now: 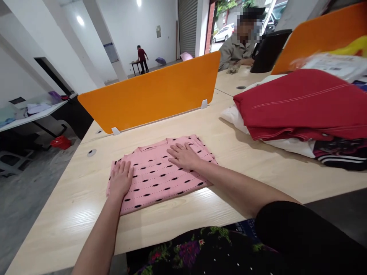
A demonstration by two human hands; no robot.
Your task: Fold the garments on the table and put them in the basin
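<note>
A pink shirt (160,177) with rows of black dashes and dots lies folded into a flat rectangle on the pale wooden table (177,214). Its neckline faces the orange divider. My left hand (122,178) rests flat on the shirt's left side, palm down and fingers stretched out. On the upper right part of the shirt, my right hand (183,156) lies flat too, its fingers slightly spread. Neither hand grips the cloth.
An orange divider (151,95) stands behind the shirt. To the right rises a clothing pile topped by a red garment (304,105). A person (236,46) sits across the table; another person (142,57) stands far back. A red bucket (60,142) is on the floor at left.
</note>
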